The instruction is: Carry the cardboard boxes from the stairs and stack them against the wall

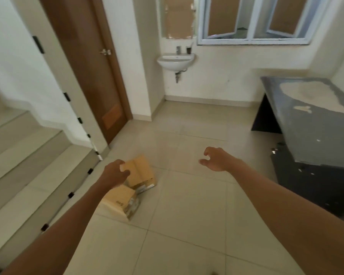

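Boxes lie on the floor beside the bottom stair, well apart from any wall. Left hand and right hand hover spread, holding nothing. Cardboard looks light but crushable; grip opposite side faces.

Nearer cardboard box — small dark mark, white labels — all blurred, unreadable.

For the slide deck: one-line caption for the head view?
Both hands open, empty, above two cardboard boxes on the floor.
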